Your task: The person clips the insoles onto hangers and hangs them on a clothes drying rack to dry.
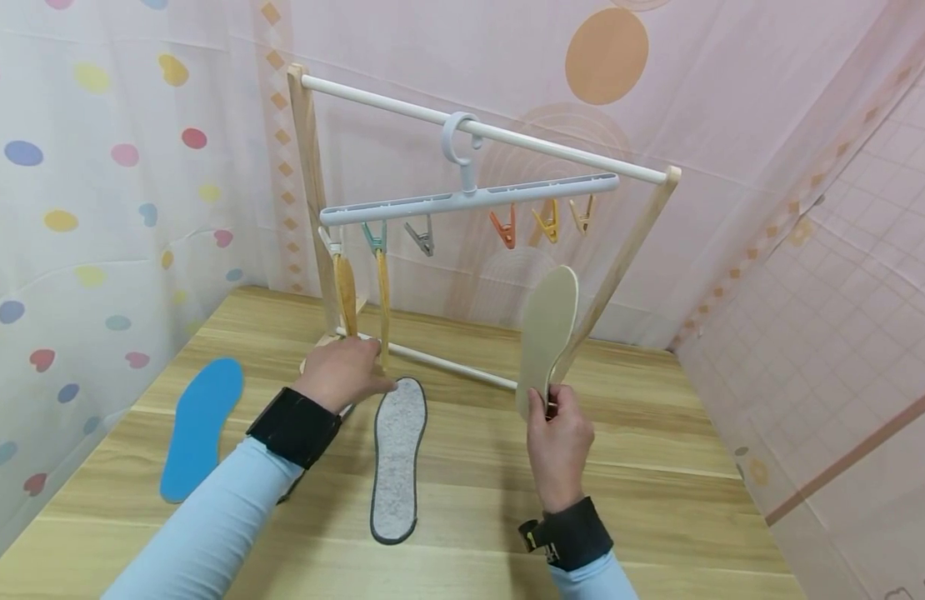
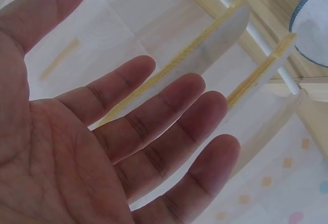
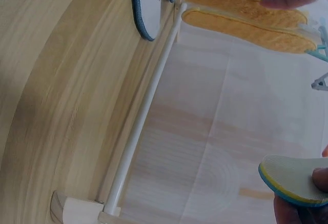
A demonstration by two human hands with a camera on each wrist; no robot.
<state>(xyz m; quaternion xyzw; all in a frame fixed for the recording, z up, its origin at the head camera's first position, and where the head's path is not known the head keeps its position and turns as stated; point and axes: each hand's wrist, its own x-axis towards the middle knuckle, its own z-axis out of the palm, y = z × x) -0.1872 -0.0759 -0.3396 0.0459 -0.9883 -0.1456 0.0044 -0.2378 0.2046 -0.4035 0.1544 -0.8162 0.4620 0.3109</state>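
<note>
My right hand (image 1: 560, 437) pinches the heel end of a cream insole (image 1: 550, 321) between thumb and fingers, holding it upright above the table. In the right wrist view that insole (image 3: 292, 175) shows a yellow and blue edge. The left hand (image 1: 341, 372) is beside two orange fuzzy insoles, with its fingers extended and apart in the left wrist view. One orange insole (image 1: 346, 292) hangs from a white clip (image 1: 331, 241), the other (image 1: 383, 304) from a teal clip (image 1: 376, 239). Below lies a grey felt insole (image 1: 398, 462) with dark edging; the left arm mostly hides a second one.
A pale blue hanger (image 1: 470, 197) hooks over the white top bar (image 1: 552, 148) of a wooden rack. Grey (image 1: 422, 237), red (image 1: 504, 227) and yellow clips (image 1: 547, 222) hang from it. A blue insole (image 1: 202, 429) lies at the table's left. Patterned curtains surround the table (image 1: 642, 533).
</note>
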